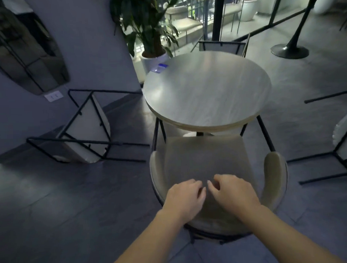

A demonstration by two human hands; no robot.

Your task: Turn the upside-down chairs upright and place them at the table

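Note:
A beige upholstered chair [205, 159] stands upright right in front of me, its seat tucked partly under the round wooden table [206, 90]. My left hand [184, 199] and my right hand [233, 194] hover side by side over the chair's curved backrest, fingers loosely curled and holding nothing. A second chair [86, 130] lies overturned on the floor to the left, black legs pointing sideways. A third overturned chair [344, 145] shows at the right edge, partly cut off. Behind the table, an upside-down chair [220, 46] is mostly hidden.
A potted plant [151, 33] in a white pot stands behind the table on the left. A grey wall with a mirror [24, 50] and a socket [53, 95] runs along the left. A black pedestal table base [289, 50] stands at the back right. Small blue-and-white card [161, 67] lies on the table's far edge.

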